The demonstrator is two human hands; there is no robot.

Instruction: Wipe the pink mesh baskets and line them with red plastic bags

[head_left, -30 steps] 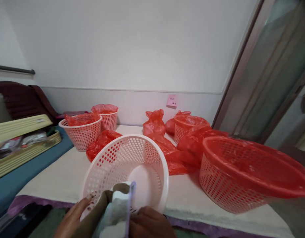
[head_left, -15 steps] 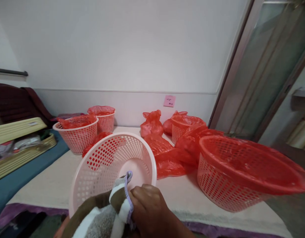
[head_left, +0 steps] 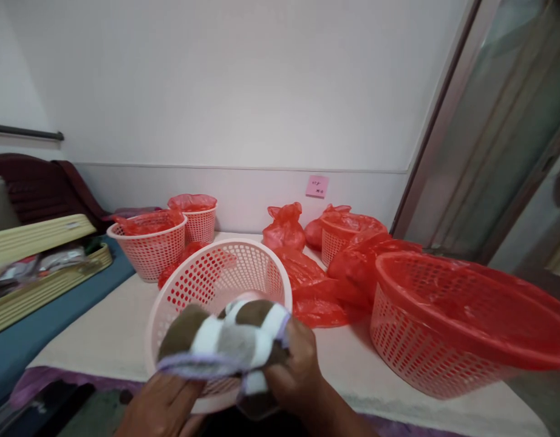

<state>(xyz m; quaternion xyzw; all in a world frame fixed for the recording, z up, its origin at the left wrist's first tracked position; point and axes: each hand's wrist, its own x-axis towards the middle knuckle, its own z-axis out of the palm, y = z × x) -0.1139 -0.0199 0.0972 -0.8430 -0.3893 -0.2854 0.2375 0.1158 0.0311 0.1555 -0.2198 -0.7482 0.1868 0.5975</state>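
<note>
A white-covered surface (head_left: 102, 331) stands before a white wall (head_left: 243, 85); a glazed frame (head_left: 494, 121) is at right. The wall's pink note (head_left: 317, 186) bears handwriting too small to read. The right hand (head_left: 298, 367) is clamped on the striped cloth (head_left: 237, 341), over the near pale-pink basket (head_left: 257, 270); the left hand (head_left: 164, 403) touches the cloth's near edge, closure indeterminate.

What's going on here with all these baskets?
A person grips a brown, white and grey cloth in the right hand, with the left hand at its purple edge. The cloth is in front of a pale pink perforated basket, tilted toward the person. To the right stands a larger basket with red plastic over its rim.
</note>
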